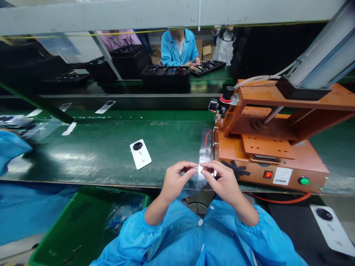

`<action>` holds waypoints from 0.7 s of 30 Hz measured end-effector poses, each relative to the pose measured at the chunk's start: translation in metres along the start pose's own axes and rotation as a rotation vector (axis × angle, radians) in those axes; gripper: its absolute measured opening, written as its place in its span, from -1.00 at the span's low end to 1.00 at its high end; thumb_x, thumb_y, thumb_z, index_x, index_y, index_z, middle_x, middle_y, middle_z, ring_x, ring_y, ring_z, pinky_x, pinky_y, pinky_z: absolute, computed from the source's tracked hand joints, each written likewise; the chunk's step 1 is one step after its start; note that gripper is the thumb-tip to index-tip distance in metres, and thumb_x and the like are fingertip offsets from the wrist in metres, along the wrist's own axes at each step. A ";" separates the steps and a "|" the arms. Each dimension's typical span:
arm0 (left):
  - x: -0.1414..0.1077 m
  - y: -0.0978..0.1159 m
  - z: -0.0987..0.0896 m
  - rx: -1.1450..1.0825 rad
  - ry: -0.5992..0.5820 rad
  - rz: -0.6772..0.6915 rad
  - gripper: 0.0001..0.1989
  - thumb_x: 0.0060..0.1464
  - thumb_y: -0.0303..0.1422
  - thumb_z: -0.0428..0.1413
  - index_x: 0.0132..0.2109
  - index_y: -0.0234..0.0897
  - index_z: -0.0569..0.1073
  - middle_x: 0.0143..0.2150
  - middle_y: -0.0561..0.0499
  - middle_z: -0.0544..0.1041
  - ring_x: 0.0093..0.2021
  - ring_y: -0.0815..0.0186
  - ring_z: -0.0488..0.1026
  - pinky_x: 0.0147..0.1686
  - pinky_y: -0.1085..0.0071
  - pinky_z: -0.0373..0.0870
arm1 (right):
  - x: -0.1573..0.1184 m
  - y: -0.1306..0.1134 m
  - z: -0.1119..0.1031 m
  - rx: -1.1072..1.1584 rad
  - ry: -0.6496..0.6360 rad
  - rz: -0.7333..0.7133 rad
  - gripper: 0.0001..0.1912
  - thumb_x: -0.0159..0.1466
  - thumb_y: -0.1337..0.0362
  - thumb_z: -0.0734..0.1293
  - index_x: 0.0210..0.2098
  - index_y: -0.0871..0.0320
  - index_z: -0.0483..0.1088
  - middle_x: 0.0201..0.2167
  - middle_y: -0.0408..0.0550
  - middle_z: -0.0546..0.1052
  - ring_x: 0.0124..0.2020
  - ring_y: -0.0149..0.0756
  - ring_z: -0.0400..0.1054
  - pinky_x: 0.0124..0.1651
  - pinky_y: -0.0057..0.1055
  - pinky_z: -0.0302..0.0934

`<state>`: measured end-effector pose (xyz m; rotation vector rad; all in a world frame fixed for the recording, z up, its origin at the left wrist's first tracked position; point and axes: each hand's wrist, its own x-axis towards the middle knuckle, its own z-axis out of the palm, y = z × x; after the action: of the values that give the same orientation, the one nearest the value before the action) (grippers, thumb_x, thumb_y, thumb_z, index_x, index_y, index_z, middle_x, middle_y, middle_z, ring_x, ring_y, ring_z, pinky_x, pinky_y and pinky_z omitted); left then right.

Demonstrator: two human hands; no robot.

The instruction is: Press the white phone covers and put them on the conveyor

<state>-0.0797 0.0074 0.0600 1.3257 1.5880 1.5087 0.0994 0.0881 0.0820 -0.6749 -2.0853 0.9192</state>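
My left hand (177, 179) and my right hand (222, 179) meet fingertip to fingertip above the front edge of the green bench (105, 159). Both are pinched closed on something small between them, too small to make out. Beneath the fingertips lies a strip of clear plastic film (204, 153). A white phone back cover (141, 157) with a black round camera area rests on the bench, left of my left hand. Right of my right hand stands an orange press machine (277, 147) with a lit red switch and a green button.
A green bin (80, 229) with plastic scraps sits below the bench at left. Another white cover (332, 229) lies at lower right. A blue sleeve (12, 147) reaches in from the left. Across the bench, a person in blue (177, 48) works beside black trays (166, 75).
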 end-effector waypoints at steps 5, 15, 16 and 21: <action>-0.001 0.001 0.001 0.119 0.019 0.114 -0.87 0.23 -0.25 0.25 -0.21 -0.20 0.64 -0.31 0.03 0.64 -0.35 0.35 0.51 -0.27 0.44 0.46 | -0.002 0.001 -0.002 -0.352 0.006 -0.287 -0.71 0.42 0.36 0.30 0.11 0.05 0.46 -0.11 0.00 0.61 -0.09 -0.17 0.46 -0.10 -0.19 0.32; -0.026 -0.015 0.000 0.076 0.071 0.004 -0.83 0.21 -0.20 0.26 -0.19 -0.16 0.67 -0.26 -0.02 0.69 -0.28 0.28 0.59 -0.20 0.37 0.51 | -0.007 0.009 0.013 -0.554 -0.065 -0.523 -0.78 0.36 0.47 0.31 -0.05 0.12 0.46 -0.12 0.05 0.58 -0.11 -0.12 0.42 -0.12 -0.18 0.29; -0.033 -0.020 0.001 -0.004 0.093 -0.095 -0.80 0.20 -0.17 0.26 -0.18 -0.18 0.67 -0.27 -0.04 0.69 -0.31 0.27 0.59 -0.26 0.37 0.52 | -0.010 0.011 0.021 -0.535 -0.066 -0.541 -0.78 0.36 0.47 0.31 -0.04 0.12 0.46 -0.12 0.06 0.58 -0.11 -0.11 0.42 -0.12 -0.17 0.31; -0.075 -0.056 -0.031 -0.215 0.428 -0.470 -0.64 0.05 0.00 0.31 -0.21 -0.20 0.62 -0.44 -0.01 0.60 -0.59 0.32 0.41 -0.68 0.44 0.27 | -0.027 0.010 0.063 -0.216 -0.132 -0.525 -0.78 0.34 0.47 0.30 -0.10 0.08 0.45 -0.12 0.04 0.54 -0.10 -0.11 0.43 -0.10 -0.16 0.38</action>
<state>-0.0965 -0.0659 -0.0039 0.4774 1.7704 1.6591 0.0669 0.0509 0.0337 -0.1488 -2.3365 0.4557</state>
